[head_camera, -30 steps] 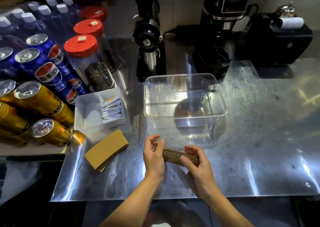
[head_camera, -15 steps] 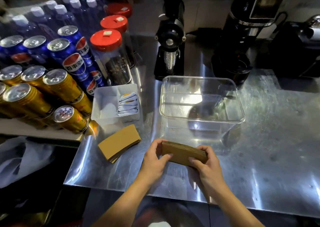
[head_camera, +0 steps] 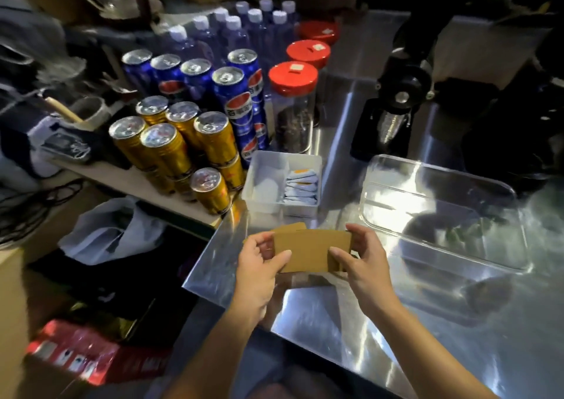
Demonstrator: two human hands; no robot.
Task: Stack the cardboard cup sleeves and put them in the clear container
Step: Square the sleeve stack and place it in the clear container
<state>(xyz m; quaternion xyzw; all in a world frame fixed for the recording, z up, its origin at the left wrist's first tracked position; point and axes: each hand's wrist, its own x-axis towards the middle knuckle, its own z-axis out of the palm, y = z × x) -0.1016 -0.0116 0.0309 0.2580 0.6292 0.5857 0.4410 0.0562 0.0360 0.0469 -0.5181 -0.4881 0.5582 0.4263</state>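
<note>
I hold a stack of brown cardboard cup sleeves between both hands, its flat face tilted up toward me. My left hand grips its left end and my right hand grips its right end. The stack hovers near the steel table's left edge. An edge of another brown sleeve peeks out just behind the stack's top; the rest of it is hidden. To the right of my hands stands the clear container, with nothing in it.
Behind my hands sits a white tray of sachets. Gold and blue cans, water bottles and red-lidded jars crowd the left rear. A black grinder stands beyond the container. The table's left edge is close.
My hands have carried the stack left and raised it, turning its flat face up. It now covers the spot where the second pile lay. The view has swung left.
</note>
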